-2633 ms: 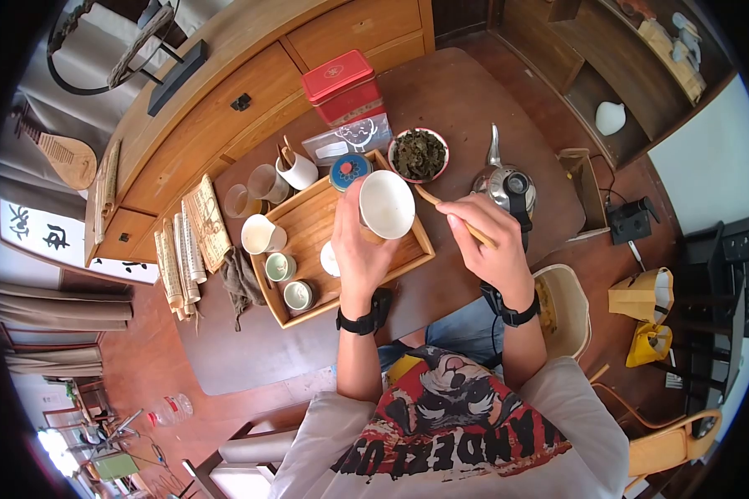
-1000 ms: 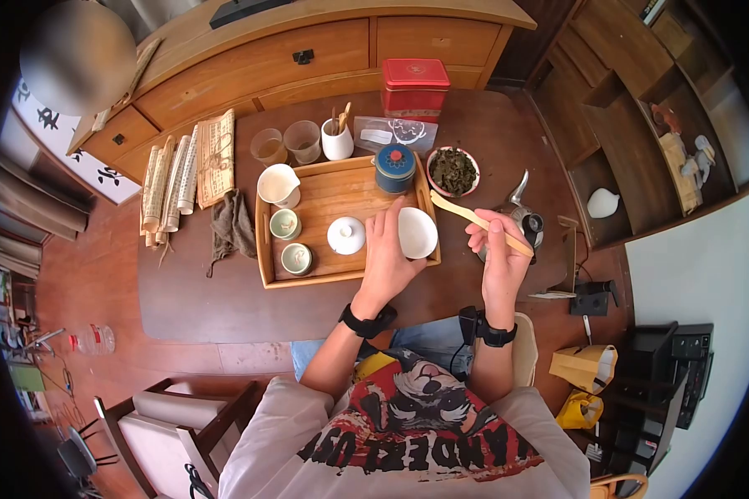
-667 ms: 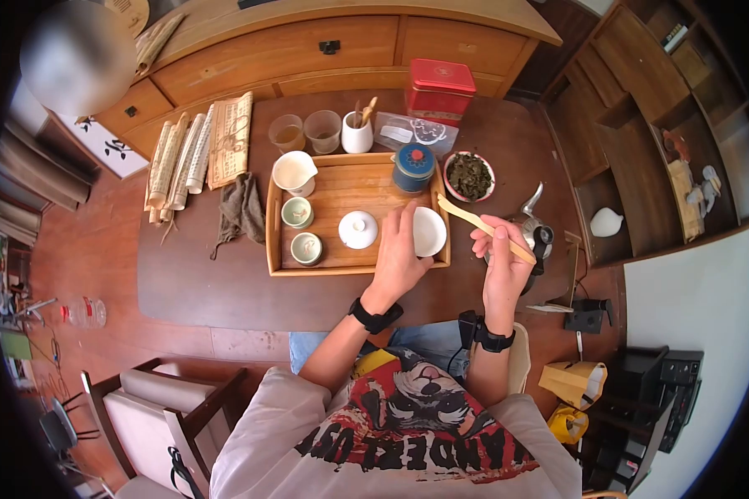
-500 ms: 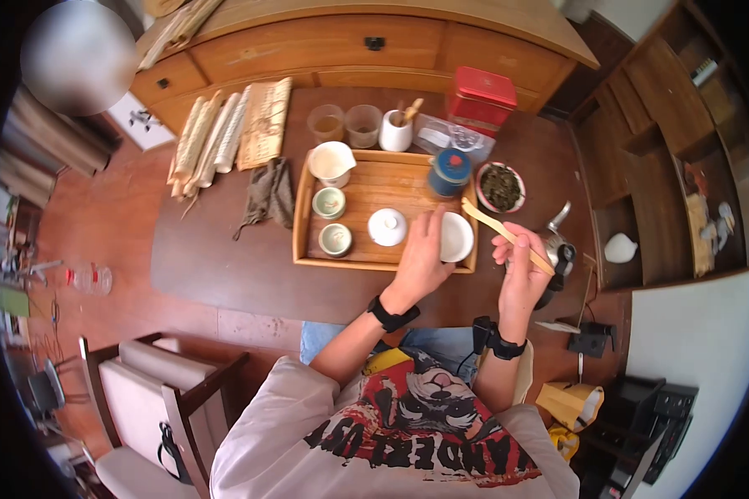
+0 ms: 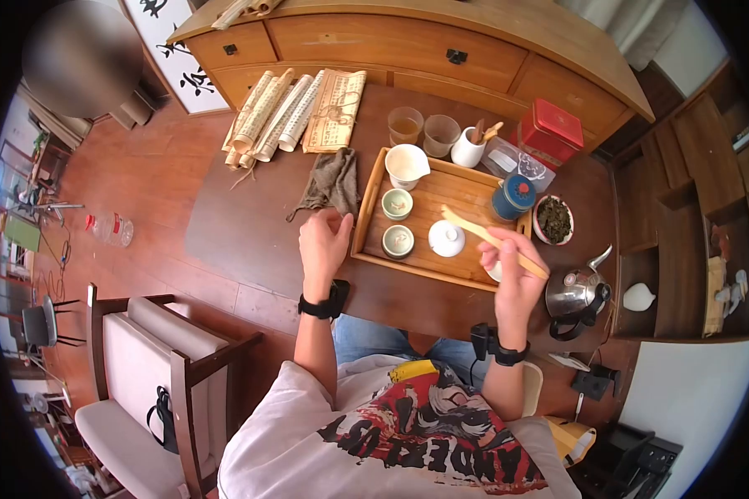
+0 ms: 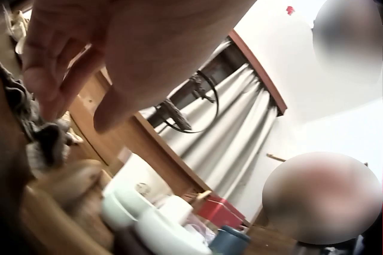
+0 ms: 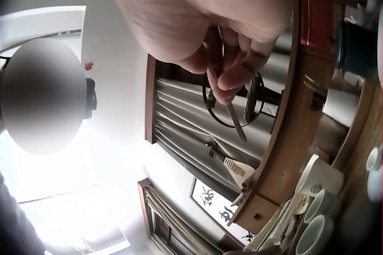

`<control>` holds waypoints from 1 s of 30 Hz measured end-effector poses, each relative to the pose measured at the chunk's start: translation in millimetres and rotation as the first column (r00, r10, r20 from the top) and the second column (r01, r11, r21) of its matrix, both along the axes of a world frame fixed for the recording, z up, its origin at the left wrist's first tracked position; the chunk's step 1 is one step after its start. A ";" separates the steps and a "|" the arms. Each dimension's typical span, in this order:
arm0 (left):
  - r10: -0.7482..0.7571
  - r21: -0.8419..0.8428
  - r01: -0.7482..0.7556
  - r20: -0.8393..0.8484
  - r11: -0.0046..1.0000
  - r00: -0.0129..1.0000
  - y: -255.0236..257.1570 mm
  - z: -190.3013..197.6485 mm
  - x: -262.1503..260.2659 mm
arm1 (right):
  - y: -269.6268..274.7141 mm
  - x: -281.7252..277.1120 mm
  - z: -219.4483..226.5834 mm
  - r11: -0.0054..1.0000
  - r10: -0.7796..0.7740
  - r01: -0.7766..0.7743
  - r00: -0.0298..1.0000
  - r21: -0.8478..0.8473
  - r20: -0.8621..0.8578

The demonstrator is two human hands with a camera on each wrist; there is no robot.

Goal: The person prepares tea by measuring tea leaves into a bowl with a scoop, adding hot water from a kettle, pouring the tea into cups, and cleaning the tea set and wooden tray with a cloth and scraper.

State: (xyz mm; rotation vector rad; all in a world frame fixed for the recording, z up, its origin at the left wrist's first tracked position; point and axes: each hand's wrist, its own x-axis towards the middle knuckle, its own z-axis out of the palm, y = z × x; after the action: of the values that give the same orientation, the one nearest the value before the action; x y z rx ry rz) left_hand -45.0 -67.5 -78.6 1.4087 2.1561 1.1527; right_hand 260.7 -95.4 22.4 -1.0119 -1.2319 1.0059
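In the head view, my left hand (image 5: 323, 245) hovers at the near-left of the tray with loosely bent fingers and nothing in them. Its fingertips are close to a crumpled grey-brown cloth (image 5: 329, 179). My right hand (image 5: 518, 279) pinches a narrow wooden tea scoop (image 5: 470, 225), its far end slanting out over the wooden tray (image 5: 466, 191). The right wrist view shows the scoop's tip (image 7: 238, 128) poking out below the fingers. A white bowl (image 5: 494, 272) on the tray is mostly hidden behind the right hand. Beside it lies a white knobbed lid (image 5: 447, 241).
Two small green cups (image 5: 398, 240) and a white pouring jug (image 5: 407, 166) occupy the tray's left side; a blue canister (image 5: 513, 196) stands at its right. Further right are a dish of tea leaves (image 5: 553, 219) and a steel kettle (image 5: 572, 291). Paper scrolls (image 5: 275, 116) lie back left.
My left hand has let go of the white bowl, left on the tray, and moved left to the cloth. The right hand keeps the tea scoop. The head view has turned left.
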 end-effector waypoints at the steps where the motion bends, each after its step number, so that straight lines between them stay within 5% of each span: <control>1: -0.022 -0.018 0.024 0.107 1.000 0.994 4.2 -5.9 -6.1 | 4.2 -11.2 -0.6 0.999 0.046 -0.046 0.999 -0.005 0.018; 5: -0.049 -0.027 0.055 0.192 0.998 0.980 12.5 -14.3 -3.0 | 27.8 -55.1 -8.4 0.979 0.203 -0.202 0.979 -0.034 0.003; 9: 0.004 0.187 -0.062 0.299 0.980 0.954 11.9 -19.6 0.0 | 55.2 -96.2 -31.4 0.965 0.257 -0.257 0.966 -0.059 -0.013; 11: -0.112 0.241 -0.139 0.793 0.961 0.599 10.2 -27.8 -1.5 | 65.9 -115.7 -44.7 0.953 0.295 -0.298 0.954 -0.050 -0.060; 12: -0.118 0.216 -0.162 0.877 0.963 0.466 6.0 -19.8 -0.9 | 68.2 -124.5 -47.0 0.950 0.301 -0.305 0.952 -0.068 -0.063; 13: -0.114 0.217 -0.171 0.876 0.961 0.468 6.8 -19.8 -0.3 | 69.7 -132.6 -50.2 0.947 0.306 -0.311 0.950 -0.086 -0.066; 15: -0.280 0.297 -0.249 0.955 0.922 0.101 8.3 -20.1 0.5 | 71.0 -144.2 -59.3 0.943 0.319 -0.324 0.945 -0.078 -0.071; 16: -0.279 0.296 -0.253 0.955 0.921 0.102 7.7 -20.3 -1.0 | 71.0 -148.0 -62.1 0.944 0.321 -0.323 0.947 -0.071 -0.033; 19: -0.313 0.268 -0.303 0.944 0.914 -0.108 4.9 -21.5 -2.7 | 70.8 -152.0 -69.3 0.948 0.316 -0.314 0.948 -0.059 0.036; 30: -0.193 0.200 -0.273 0.980 0.941 0.053 10.1 -37.9 -0.7 | 64.0 -146.7 -72.7 0.948 0.313 -0.302 0.943 -0.102 0.112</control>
State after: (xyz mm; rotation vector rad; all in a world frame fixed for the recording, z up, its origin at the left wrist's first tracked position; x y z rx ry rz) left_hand -45.7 -57.4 -116.5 0.1810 0.8768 1.7990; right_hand 113.9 -31.4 -50.3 -0.9773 -1.4964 1.2587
